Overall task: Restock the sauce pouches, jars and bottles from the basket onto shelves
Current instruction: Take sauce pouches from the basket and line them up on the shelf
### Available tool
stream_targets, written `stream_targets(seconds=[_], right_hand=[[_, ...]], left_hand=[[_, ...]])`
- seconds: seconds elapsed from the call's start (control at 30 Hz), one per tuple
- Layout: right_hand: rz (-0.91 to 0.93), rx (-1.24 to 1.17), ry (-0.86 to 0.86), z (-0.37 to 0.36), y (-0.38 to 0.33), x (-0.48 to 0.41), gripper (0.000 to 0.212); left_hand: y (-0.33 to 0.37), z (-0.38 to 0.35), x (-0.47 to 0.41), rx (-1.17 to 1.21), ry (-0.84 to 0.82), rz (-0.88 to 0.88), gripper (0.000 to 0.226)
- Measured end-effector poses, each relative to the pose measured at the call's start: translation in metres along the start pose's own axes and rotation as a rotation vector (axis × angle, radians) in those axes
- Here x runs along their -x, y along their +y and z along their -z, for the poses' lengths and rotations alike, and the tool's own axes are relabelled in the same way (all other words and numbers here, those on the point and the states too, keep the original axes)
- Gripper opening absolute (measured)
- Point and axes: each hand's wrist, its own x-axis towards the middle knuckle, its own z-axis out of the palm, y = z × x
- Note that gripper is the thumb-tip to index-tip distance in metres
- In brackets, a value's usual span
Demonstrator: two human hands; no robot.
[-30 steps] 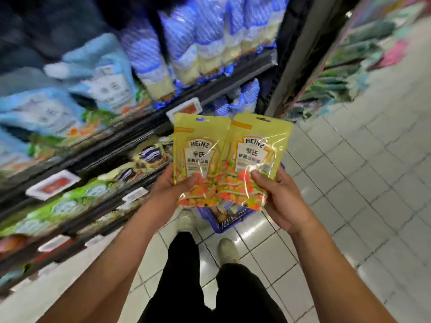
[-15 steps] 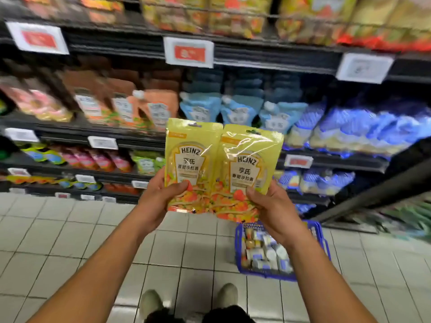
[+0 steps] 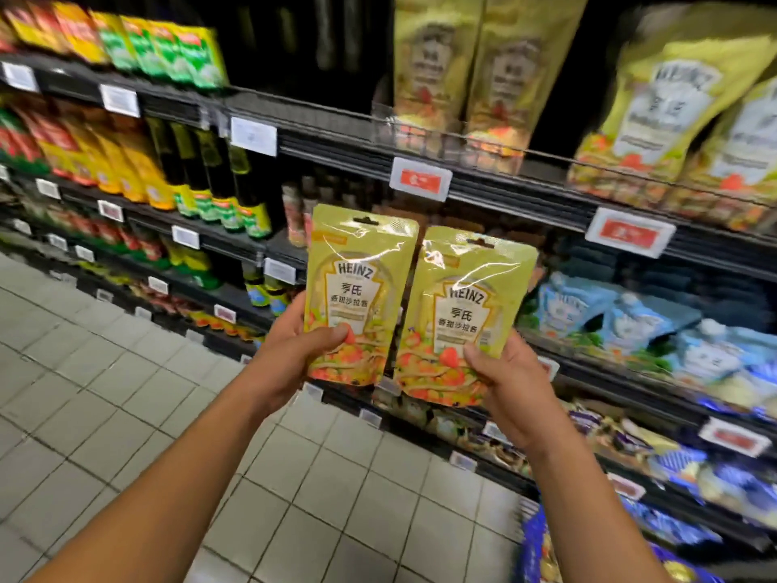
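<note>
barely a blurred basket (image 3: 532, 553) corner

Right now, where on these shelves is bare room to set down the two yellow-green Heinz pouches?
Likeliest: the dark stretch of the top black shelf between the green-and-yellow packets and the tall yellow Heinz pouches, though blur hides whether it is truly bare. A narrow gap lies right of them. The lower shelves are crowded with dark bottles and light blue pouches.

Above the grip, a shelf (image 3: 525, 195) carries tall yellow Heinz pouches (image 3: 668, 111). Left of the grip stand dark bottles (image 3: 218, 178); right of it, blue pouches (image 3: 630, 326) lie slumped.
</note>
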Motion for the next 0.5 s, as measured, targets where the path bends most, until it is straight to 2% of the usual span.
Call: stream_targets(seconds=[0.23, 0.5], right_hand=[[0.091, -0.036, 0.001, -0.042, -0.029, -0.025, 0.04], [0.213, 0.027, 0.025, -0.023, -0.092, -0.055, 0.042]], left_hand=[[0.048, 0.031, -0.03, -0.029, -0.027, -0.098, 0.046], [0.095, -0.004, -0.1, -0.013, -0.114, -0.193, 0.039]])
